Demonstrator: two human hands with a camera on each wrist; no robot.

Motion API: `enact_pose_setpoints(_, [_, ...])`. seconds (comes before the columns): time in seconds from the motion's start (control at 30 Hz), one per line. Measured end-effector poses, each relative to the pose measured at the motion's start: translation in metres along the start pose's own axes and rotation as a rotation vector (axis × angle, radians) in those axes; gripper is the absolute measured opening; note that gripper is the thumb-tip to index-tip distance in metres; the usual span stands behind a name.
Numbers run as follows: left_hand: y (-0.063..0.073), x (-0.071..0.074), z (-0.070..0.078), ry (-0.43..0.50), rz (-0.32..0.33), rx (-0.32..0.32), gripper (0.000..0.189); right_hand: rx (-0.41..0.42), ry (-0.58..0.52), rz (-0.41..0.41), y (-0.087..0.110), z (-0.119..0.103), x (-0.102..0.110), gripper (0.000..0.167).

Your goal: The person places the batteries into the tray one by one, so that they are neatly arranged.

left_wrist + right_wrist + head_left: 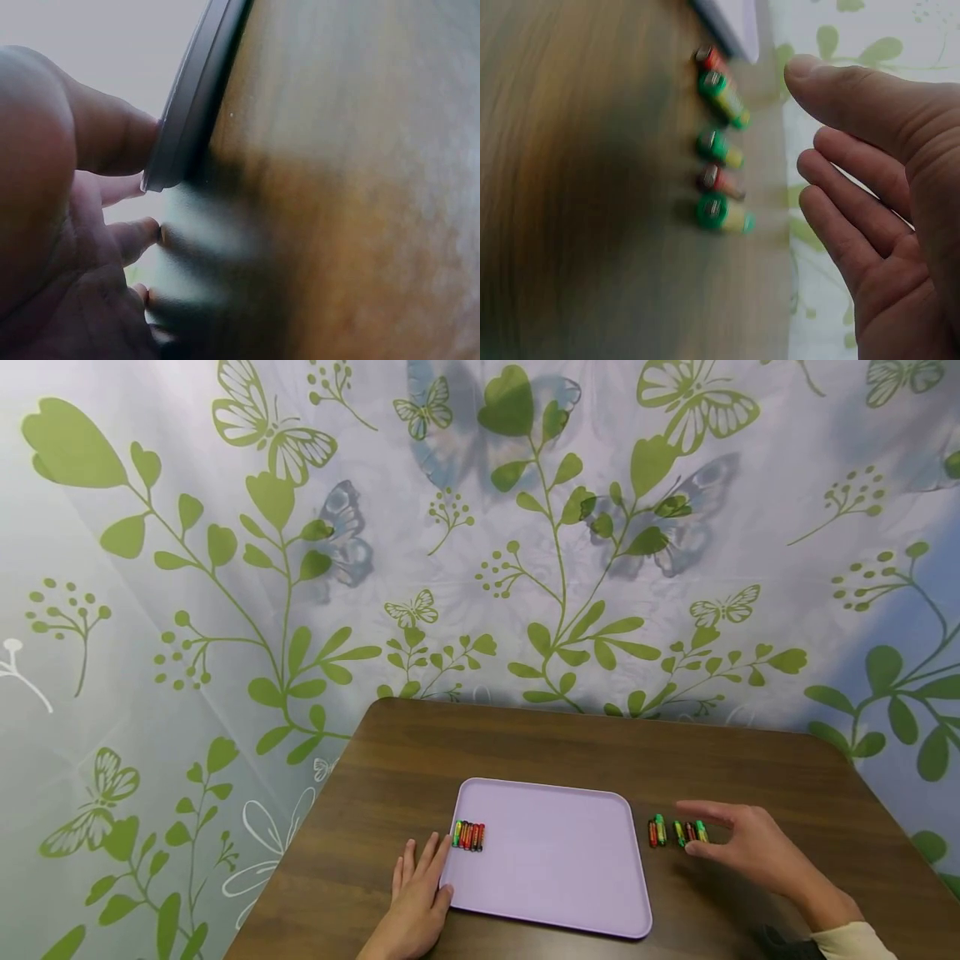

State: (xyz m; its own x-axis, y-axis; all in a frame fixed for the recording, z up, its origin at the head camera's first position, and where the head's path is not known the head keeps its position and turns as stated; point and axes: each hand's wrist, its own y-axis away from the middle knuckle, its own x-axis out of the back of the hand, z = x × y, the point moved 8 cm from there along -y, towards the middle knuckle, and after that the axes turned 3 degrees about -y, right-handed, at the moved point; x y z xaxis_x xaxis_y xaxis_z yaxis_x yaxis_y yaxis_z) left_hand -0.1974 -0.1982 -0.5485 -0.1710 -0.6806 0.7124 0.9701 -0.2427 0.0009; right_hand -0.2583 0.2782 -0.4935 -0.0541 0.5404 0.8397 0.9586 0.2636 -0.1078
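A lilac rectangular tray (551,860) lies on the wooden table. Inside it, by the left rim, several red and green batteries (468,836) stand side by side in a row. My left hand (412,897) rests at the tray's left edge with fingers extended; in the left wrist view its thumb (120,139) touches the rim. Beyond the tray's right side lie more batteries (657,831), a red and green pair and a second small group (690,832). Close to that group is my right hand (757,852), thumb and fingers spread apart, nothing between them in the right wrist view.
The brown tabletop (750,760) has rounded far corners. Behind it hangs a pale curtain (450,552) printed with green leaves and butterflies, reaching down to the table's back edge.
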Motion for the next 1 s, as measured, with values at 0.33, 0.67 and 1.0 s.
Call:
enact_pose_setpoints(0.33, [0.000,0.001,0.000,0.000,0.003,0.001,0.069,0.050,0.100,0.076,0.010,0.021,0.010,0.061])
enact_pose_setpoints(0.67, [0.001,-0.001,0.000,0.002,0.006,-0.004,0.069,0.062,0.102,0.057,0.006,0.033,0.000,0.062])
enact_pose_setpoints(1.0, [0.002,0.000,0.001,0.003,0.012,-0.010,0.069,0.061,0.124,0.076,0.009,0.037,-0.006,0.056])
